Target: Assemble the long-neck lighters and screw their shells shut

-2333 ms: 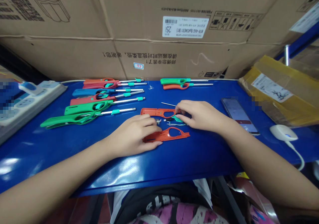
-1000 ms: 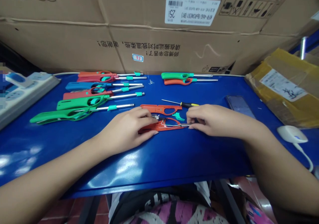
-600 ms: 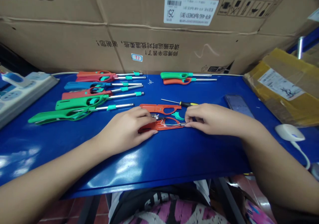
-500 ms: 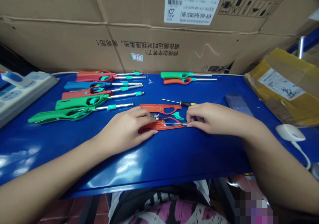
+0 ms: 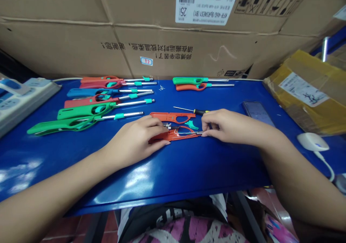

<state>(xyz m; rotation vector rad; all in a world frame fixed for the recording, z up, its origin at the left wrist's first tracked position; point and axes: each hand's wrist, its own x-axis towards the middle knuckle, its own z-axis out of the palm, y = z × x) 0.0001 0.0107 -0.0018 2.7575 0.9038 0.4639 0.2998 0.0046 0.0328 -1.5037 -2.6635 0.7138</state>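
Since the earliest frame, the right hand (image 5: 224, 126) has been shifting from the green trigger (image 5: 191, 124) to the right end of the near orange shell (image 5: 175, 136), and the pale wire (image 5: 185, 133) is now lying in that shell rather than behind it. The thumb and finger are apparently pinching a small metal piece (image 5: 199, 132) at the shell's right tip. The left hand (image 5: 140, 135) is gripping the shell's left end, its thumb resting along the front edge and its fingers curling over a metal fitting (image 5: 167, 126).

Seating the metal piece well probably means keeping the left grip firm, lowering the piece straight and not tugging the wire, which could be snagging on the shell's edge. The trigger is lying loose just behind the near orange shell, the far orange shell (image 5: 162, 116) is resting behind it too, and a screwdriver (image 5: 199, 111) is lying behind its right end.

The blue tabletop (image 5: 135, 185) is shining in front of the shell. Several long-nosed lighters (image 5: 54, 126) are lying to its left and behind; a green lighter (image 5: 186, 80) and an orange one are lying farther behind. A phone (image 5: 258, 112), a white device (image 5: 312, 142) and a taped parcel (image 5: 329, 109) are sitting to its right, a power strip (image 5: 27, 97) far to its left. Printed cardboard (image 5: 81, 48) is standing beyond everything.
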